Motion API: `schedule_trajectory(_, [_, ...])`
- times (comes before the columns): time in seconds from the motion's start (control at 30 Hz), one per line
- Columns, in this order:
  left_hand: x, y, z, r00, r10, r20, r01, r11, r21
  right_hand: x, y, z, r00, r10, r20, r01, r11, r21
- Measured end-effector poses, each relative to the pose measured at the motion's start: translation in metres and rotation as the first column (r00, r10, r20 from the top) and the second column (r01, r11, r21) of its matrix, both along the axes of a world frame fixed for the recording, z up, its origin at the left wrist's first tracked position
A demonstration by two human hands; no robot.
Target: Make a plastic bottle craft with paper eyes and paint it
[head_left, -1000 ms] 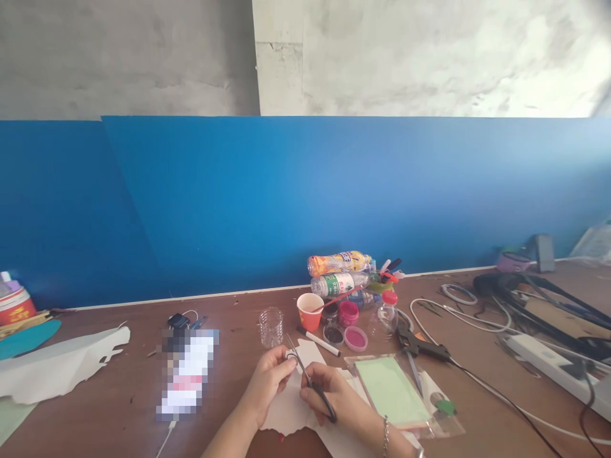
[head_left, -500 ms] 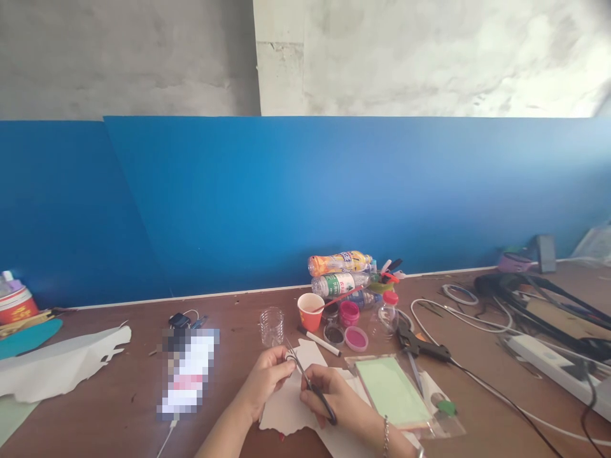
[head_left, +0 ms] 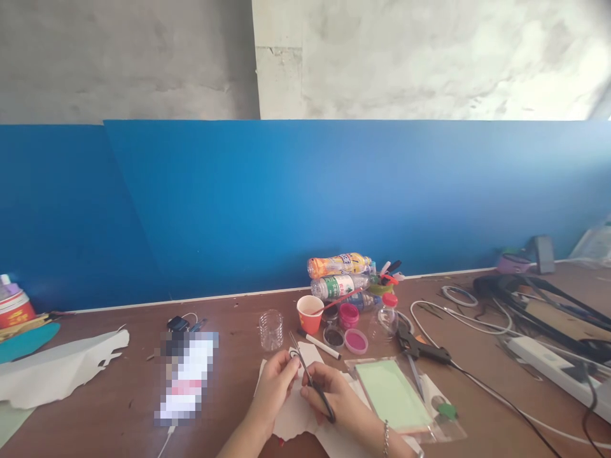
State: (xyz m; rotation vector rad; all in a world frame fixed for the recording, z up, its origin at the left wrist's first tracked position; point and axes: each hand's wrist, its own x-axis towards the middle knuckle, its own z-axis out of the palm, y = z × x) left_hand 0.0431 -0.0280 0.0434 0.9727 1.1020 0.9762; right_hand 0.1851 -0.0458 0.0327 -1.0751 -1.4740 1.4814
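Note:
My right hand [head_left: 334,397] is closed round dark-handled scissors [head_left: 304,364], whose blades point up and to the left. Between the thumb and fingers of my left hand [head_left: 274,391] is a small white paper piece [head_left: 293,353] with a dark outline, right beside the blades. Part of that piece is hidden by the fingers. White paper [head_left: 298,416] with a ragged edge lies on the table under both hands. Just beyond them are a clear cut bottle section [head_left: 271,331] and a black-and-white marker [head_left: 324,345].
A red paper cup [head_left: 309,318], pink paint jar [head_left: 348,314] and lying bottles [head_left: 340,286] stand behind. At right are green paper [head_left: 394,393] in a plastic sleeve, a glue gun [head_left: 422,348] and a power strip [head_left: 556,369]. A blurred-out lit phone [head_left: 188,378] lies left.
My left hand has shifted slightly right, closer to my right hand, with the small paper piece still in it. The scissor blades are a little differently angled.

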Motion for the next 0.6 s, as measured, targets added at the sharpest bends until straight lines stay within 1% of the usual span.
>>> schedule_trajectory(0.1, [0.0035, -0.004, 0.0013, 0.999, 0.05, 0.011, -0.05, 0.999, 0.009, -0.0007, -0.0001, 0.0001, 1.0, -0.007, -0.014, 0.007, 1.0, 0.003])
schedule_trajectory(0.2, [0.0031, -0.0058, 0.004, 0.998, 0.056, 0.033, -0.057, 0.998, 0.033, -0.0009, -0.0003, 0.0002, 1.0, 0.008, -0.009, -0.008, 1.0, -0.002])
schedule_trajectory(0.4, [-0.0006, -0.0043, 0.0077, 1.0, -0.017, 0.025, 0.015, 0.996, 0.085, -0.0022, -0.0023, -0.0004, 1.0, 0.008, -0.028, -0.009, 1.0, -0.03])
schedule_trajectory(0.6, [-0.0036, -0.0013, 0.0052, 0.998, -0.042, 0.037, 0.037, 0.992, 0.124, -0.0024, -0.0014, -0.0001, 1.0, 0.008, -0.005, -0.009, 1.0, -0.008])
